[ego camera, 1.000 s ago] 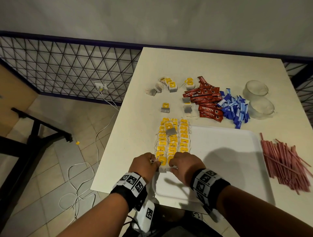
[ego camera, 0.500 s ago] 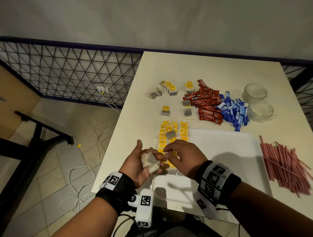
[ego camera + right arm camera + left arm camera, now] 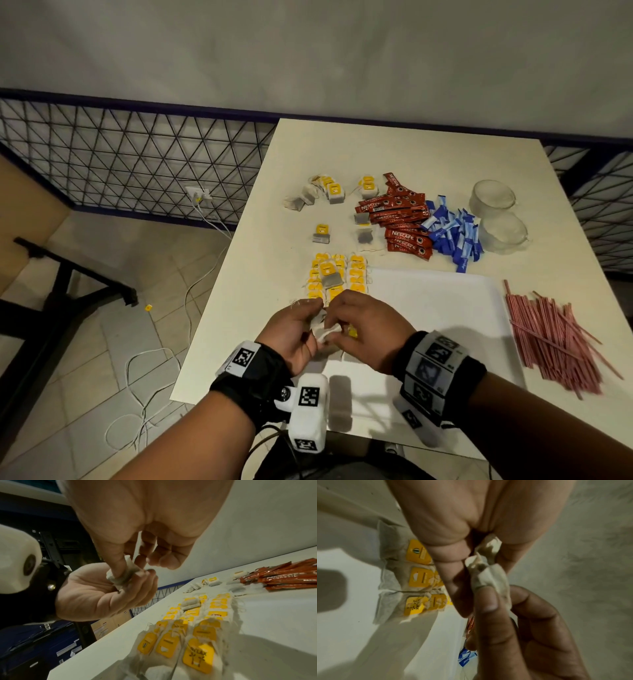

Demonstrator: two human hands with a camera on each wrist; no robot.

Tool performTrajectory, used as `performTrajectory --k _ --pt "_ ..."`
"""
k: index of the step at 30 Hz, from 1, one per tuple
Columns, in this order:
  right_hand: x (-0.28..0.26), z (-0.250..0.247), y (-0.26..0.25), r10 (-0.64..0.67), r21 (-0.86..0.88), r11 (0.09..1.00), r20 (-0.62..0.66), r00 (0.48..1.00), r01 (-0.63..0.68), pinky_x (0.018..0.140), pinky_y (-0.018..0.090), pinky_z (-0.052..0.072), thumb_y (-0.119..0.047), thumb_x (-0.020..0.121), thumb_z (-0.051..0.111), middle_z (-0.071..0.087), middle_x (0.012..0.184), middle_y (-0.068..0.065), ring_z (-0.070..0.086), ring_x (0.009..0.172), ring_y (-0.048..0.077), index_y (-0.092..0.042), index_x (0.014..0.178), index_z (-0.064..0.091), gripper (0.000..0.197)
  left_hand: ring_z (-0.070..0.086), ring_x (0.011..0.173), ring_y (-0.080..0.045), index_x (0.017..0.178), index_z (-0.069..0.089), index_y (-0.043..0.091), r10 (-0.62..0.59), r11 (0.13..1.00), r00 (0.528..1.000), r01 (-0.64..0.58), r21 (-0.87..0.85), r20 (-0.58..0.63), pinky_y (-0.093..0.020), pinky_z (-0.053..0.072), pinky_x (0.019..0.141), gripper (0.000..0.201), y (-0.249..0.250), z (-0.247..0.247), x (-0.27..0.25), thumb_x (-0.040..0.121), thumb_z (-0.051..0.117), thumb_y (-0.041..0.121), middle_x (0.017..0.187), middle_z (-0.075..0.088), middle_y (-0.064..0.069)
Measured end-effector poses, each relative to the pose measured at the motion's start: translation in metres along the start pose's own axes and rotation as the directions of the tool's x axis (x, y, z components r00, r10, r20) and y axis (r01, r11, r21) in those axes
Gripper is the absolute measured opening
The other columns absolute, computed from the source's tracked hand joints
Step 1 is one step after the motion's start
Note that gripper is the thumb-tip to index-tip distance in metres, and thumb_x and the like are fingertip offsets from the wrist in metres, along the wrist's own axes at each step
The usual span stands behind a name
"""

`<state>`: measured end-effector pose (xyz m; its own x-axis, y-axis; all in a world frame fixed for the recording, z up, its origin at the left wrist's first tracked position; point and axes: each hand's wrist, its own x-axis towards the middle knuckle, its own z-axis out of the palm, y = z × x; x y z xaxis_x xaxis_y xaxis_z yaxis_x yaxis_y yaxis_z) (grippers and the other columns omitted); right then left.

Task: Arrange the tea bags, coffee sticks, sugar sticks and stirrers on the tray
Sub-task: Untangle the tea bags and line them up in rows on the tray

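Note:
Both hands hold one crumpled tea bag (image 3: 325, 334) in the air over the near left part of the white tray (image 3: 428, 308). My left hand (image 3: 313, 320) cups it from the left, fingers curled round it. My right hand (image 3: 334, 323) pinches it, and the right thumb (image 3: 118, 563) presses into the bag (image 3: 123, 573). The left wrist view shows the bag (image 3: 488, 574) squeezed between fingers of both hands. Rows of tea bags with yellow tags (image 3: 342, 274) lie along the tray's left side. Beyond the tray lie red coffee sticks (image 3: 400, 219) and blue sugar sticks (image 3: 455, 236). Red stirrers (image 3: 555, 335) are piled to its right.
Loose tea bags (image 3: 322, 195) lie scattered at the far left of the table. Two glass cups (image 3: 493, 198) stand at the far right. The table's left edge (image 3: 219, 291) drops to a tiled floor with white cables (image 3: 144, 394).
A second ago both hands pressed on the near end of the tea bag rows. They have since lifted off, and now hold and squeeze one tea bag between them.

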<state>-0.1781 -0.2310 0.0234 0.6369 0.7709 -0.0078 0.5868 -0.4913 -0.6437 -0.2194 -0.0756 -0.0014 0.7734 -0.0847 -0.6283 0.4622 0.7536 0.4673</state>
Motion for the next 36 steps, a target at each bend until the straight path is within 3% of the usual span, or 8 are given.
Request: performTrajectory --k 5,9,14,18,22,25,33,36 --pt "-0.004 -0.006 0.001 0.38 0.445 0.833 -0.026 0.925 -0.33 0.063 0.025 0.047 -0.021 0.088 0.068 0.059 0.068 -0.001 0.055 0.06 0.01 -0.022 0.086 0.059 0.009 0.065 0.071 -0.033 0.101 0.052 0.002 0.028 0.993 0.987 -0.008 0.12 -0.161 -0.054 0.057 0.073 0.013 0.001 -0.006 0.006 0.099 0.04 0.007 0.093 0.061 -0.025" --pt "-0.001 -0.012 -0.002 0.542 0.877 0.39 0.029 0.84 -0.281 0.058 0.03 0.054 -0.001 0.093 0.055 0.064 0.065 0.011 0.065 0.059 0.021 -0.008 0.086 0.049 0.012 0.031 0.046 -0.016 0.061 0.052 0.017 0.08 0.941 0.997 -0.082 0.329 0.021 -0.049 0.044 0.078 0.031 0.004 -0.012 -0.002 0.09 0.058 0.025 0.056 0.034 -0.005" --pt "0.007 -0.01 -0.009 0.583 0.972 0.125 0.09 0.807 -0.199 0.054 0.03 0.056 -0.001 0.096 0.049 0.066 0.074 0.017 0.066 0.058 0.023 -0.007 0.09 0.045 0.009 0.04 0.039 -0.014 0.087 0.057 0.012 0.226 0.854 0.973 -0.217 0.472 0.038 -0.03 0.047 0.056 0.033 0.006 -0.003 -0.008 0.069 0.083 0.022 0.059 0.047 -0.004" --pt "0.01 -0.002 -0.008 0.63 0.939 0.173 0.125 0.767 -0.296 0.048 0.029 0.048 0.006 0.091 0.048 0.06 0.076 0.013 0.061 0.055 0.021 -0.01 0.088 0.047 0.016 0.058 0.053 -0.025 0.074 0.062 0.018 0.436 0.322 0.883 -0.333 0.886 0.173 -0.04 0.051 0.063 0.028 0.03 0.001 -0.009 0.073 0.067 0.046 0.06 0.06 -0.007" --pt "0.006 0.01 -0.005 0.581 0.72 0.591 -0.066 0.811 -0.364 0.06 0.023 0.048 -0.014 0.071 0.066 0.062 0.097 -0.003 0.057 0.067 0.01 -0.028 0.097 0.059 0.03 0.062 0.093 -0.023 0.099 0.068 0.019 0.25 -0.512 0.836 -0.315 0.799 0.489 -0.028 0.042 0.076 0.022 0.058 0.008 -0.015 0.093 0.055 0.036 0.096 0.069 -0.004" --pt "0.007 0.017 -0.013 0.482 0.552 0.766 -0.155 0.862 -0.329 0.074 0.024 0.048 -0.019 0.079 0.075 0.064 0.093 -0.012 0.057 0.079 0.007 -0.034 0.093 0.065 0.023 0.059 0.1 -0.025 0.107 0.065 0.022 0.026 -0.706 0.852 -0.355 0.612 0.524 -0.029 0.042 0.077 0.021 0.066 0.02 -0.014 0.091 0.054 0.028 0.106 0.065 -0.004" --pt "-0.001 0.003 -0.012 0.466 0.67 0.716 -0.249 0.849 -0.196 0.071 0.022 0.049 -0.008 0.084 0.07 0.071 0.08 0.001 0.062 0.075 0.01 -0.023 0.077 0.069 0.016 0.062 0.067 -0.008 0.08 0.071 0.031 0.259 0.019 0.887 -0.4 0.916 0.382 -0.03 0.051 0.072 0.012 0.056 0.01 -0.025 0.074 0.076 0.04 0.073 0.069 0.006" --pt "-0.007 -0.004 -0.009 0.449 0.666 0.724 -0.257 0.856 -0.18 0.072 0.026 0.05 -0.009 0.084 0.071 0.071 0.079 0.002 0.062 0.075 0.012 -0.018 0.077 0.07 0.012 0.06 0.065 -0.01 0.075 0.071 0.024 0.337 0.054 0.873 -0.393 0.918 0.353 -0.033 0.05 0.068 0.016 0.036 0.011 -0.025 0.073 0.077 0.039 0.072 0.069 -0.001"
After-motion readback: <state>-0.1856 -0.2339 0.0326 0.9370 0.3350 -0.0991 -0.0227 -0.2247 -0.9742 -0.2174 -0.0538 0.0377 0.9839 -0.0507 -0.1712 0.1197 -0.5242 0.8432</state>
